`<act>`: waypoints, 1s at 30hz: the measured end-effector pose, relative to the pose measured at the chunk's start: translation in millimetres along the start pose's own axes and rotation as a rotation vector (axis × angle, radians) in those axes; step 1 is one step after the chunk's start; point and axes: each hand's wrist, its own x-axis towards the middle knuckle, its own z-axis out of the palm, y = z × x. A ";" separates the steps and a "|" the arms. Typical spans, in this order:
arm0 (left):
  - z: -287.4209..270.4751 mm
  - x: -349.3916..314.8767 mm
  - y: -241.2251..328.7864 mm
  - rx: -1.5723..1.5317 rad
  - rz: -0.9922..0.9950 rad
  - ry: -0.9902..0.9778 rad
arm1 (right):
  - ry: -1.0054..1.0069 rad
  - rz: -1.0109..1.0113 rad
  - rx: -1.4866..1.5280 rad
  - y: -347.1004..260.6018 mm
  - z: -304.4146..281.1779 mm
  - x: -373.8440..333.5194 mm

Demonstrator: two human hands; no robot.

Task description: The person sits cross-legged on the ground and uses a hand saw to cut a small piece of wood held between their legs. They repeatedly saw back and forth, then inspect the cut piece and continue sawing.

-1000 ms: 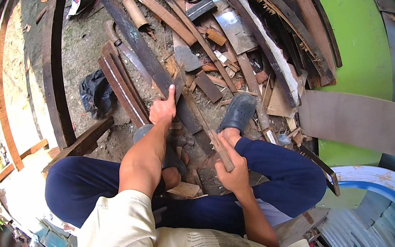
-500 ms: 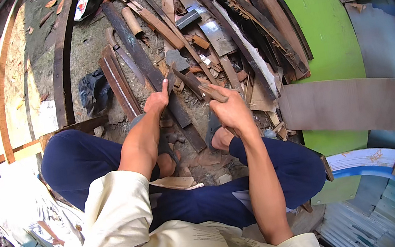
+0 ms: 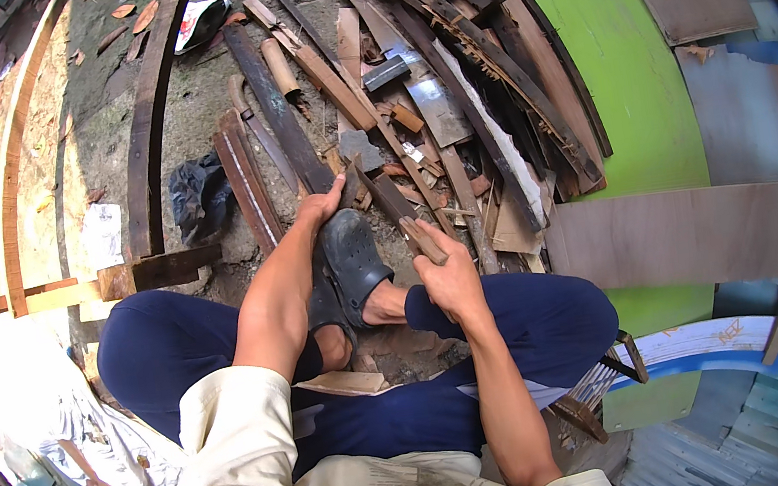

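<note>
My left hand (image 3: 319, 205) is closed, thumb extended, on a dark pointed piece of wood (image 3: 352, 184) near a long dark plank (image 3: 276, 110). The fingers' undersides are hidden. My right hand (image 3: 452, 279) is wrapped round the wooden handle of a machete-like tool (image 3: 424, 241). Its dark flat blade points forward and left, toward the piece in my left hand; I cannot tell whether they touch. Just below my left hand, a dark clog (image 3: 354, 258) on my right foot covers the near part of the plank.
Wood strips and offcuts (image 3: 327, 83) lie scattered ahead, with a rough beam pile (image 3: 505, 77) to the right. A black plastic bag (image 3: 201, 198) lies left. A wooden frame (image 3: 146, 138) stands at the left; green board (image 3: 627, 60) and brown panels (image 3: 677, 237) are at the right.
My right foot has moved left onto the plank, beside the left foot. Both hands have come slightly nearer my body, still gripping the same things. The view has shifted a little.
</note>
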 end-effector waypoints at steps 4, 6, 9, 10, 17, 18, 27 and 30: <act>-3.5 -13.1 29.5 0.228 0.074 -0.173 | -0.015 0.035 0.010 -5.7 -1.4 -10.5; -1.5 -0.2 19.3 0.153 0.011 -0.181 | 0.008 -0.034 0.014 3.8 3.8 -16.8; 1.1 1.8 10.6 0.081 -0.032 -0.194 | 0.024 -0.090 0.026 -3.0 -0.7 -37.0; 2.4 4.2 3.9 -0.017 -0.058 -0.231 | 0.011 -0.069 0.025 -8.6 -4.2 -41.1; 16.0 5.4 -22.6 -0.017 -0.073 -0.217 | 0.003 -0.086 -0.025 -10.4 -8.8 2.5; 13.9 -5.4 -8.0 0.078 -0.045 -0.217 | 0.019 -0.058 -0.017 -3.1 -0.7 17.9; 0.2 -17.7 1.1 0.196 -0.089 -0.250 | -0.042 0.044 0.059 6.2 20.8 36.0; 0.5 -16.9 -0.7 0.210 -0.101 -0.216 | -0.024 -0.056 0.020 -6.3 -9.1 -13.8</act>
